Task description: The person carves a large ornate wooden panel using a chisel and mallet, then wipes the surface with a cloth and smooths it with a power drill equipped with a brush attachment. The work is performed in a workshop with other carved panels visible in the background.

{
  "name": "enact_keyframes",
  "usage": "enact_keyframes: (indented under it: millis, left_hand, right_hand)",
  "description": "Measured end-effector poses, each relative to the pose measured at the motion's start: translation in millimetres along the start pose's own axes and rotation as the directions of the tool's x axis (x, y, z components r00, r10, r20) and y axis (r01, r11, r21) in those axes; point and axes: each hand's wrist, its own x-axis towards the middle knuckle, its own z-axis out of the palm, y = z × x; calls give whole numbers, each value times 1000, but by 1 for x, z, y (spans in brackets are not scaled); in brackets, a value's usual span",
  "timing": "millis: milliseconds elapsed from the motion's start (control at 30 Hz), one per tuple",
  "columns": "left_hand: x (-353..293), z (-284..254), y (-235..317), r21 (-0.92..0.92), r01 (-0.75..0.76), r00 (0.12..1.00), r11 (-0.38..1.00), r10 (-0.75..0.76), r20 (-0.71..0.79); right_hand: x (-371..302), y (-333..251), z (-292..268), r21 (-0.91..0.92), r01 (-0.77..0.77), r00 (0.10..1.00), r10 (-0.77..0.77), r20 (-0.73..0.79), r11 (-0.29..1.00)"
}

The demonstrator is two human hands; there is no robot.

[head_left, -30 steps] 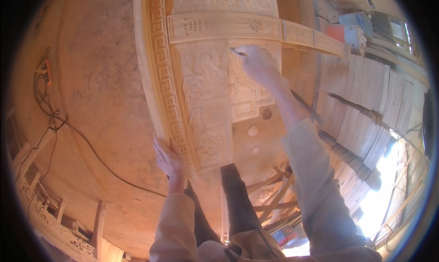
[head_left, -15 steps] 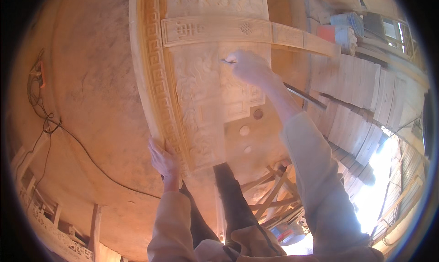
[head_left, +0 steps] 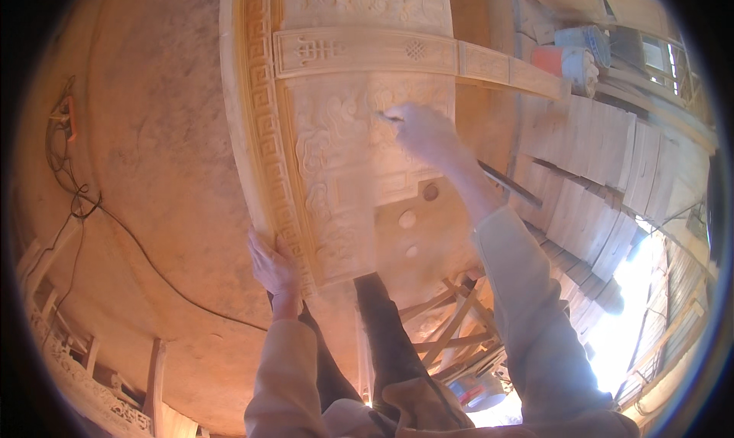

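A large pale carved wooden panel (head_left: 336,151) lies in front of me, with a fretwork-patterned border along its left side and a raised crossbar (head_left: 359,53) over it. At the panel's near left corner, my left hand (head_left: 275,270) grips the edge. My right hand (head_left: 428,140) is closed around a long thin dark tool (head_left: 511,184), whose exact kind I cannot make out. Its dark tip sticks out past my fingers over the carved relief, and its other end emerges behind my wrist. Whether the tip touches the wood is unclear.
A tangled black cable (head_left: 84,201) with an orange part runs across the dusty floor at left. Stacked boards (head_left: 589,143) and a bucket (head_left: 579,65) stand at right. Crossed wooden strips (head_left: 455,331) lie near my legs, and carved pieces (head_left: 99,396) at lower left.
My right hand and the tool have moved slightly nearer to me and to the right over the relief. My left hand stays at the panel's edge.
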Motion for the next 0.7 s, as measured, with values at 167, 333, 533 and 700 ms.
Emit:
enact_keyframes:
  millis: [167, 333, 533, 700]
  left_hand:
    - [-2, -2, 2, 29, 74, 995, 997, -76, 59]
    - [1, -1, 4, 2, -24, 999, 1000, 24, -38]
    - [-2, 1, 0, 2, 75, 995, 997, -75, 58]
    - [-4, 3, -4, 4, 55, 997, 998, -55, 49]
  right_hand:
    - [26, -4, -6, 34, 36, 992, -32, -118, 999]
    - [-1, 3, 22, -42, 110, 986, -114, -126, 993]
    - [18, 12, 10, 54, 118, 987, -111, -118, 992]
    - [-2, 5, 27, -11, 157, 976, -157, -149, 988]
